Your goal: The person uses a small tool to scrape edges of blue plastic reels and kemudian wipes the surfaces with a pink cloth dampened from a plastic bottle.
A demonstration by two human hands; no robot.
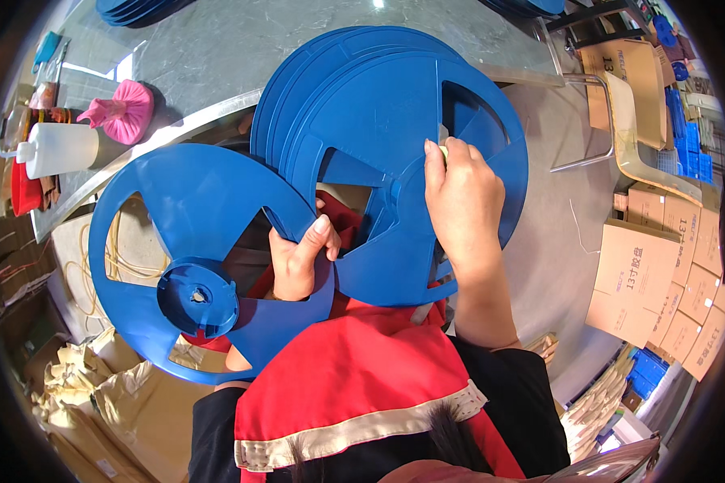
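My left hand (296, 259) grips the rim of a blue plastic reel flange (193, 193), thumb on top. This flange is tilted at the left, has wide cut-outs and a raised round hub (178, 305). To its right, several more blue reel flanges lean together between the table edge and my lap, the front one (374, 121) facing me. Over that front flange, near its centre and right cut-out, my right hand (466, 196) is closed around a small yellow-green tool (444, 151). Most of the tool is hidden by my fingers; a pale tip shows above them.
On the grey-topped table (199, 66) are a pink cloth bundle (133, 111), a white plastic jug (63, 148) and more blue discs (136, 12). A chair (631, 139) and stacked cartons (634, 278) stand right. Brown paper (127, 392) lies lower left; a red apron (350, 368) covers my front.
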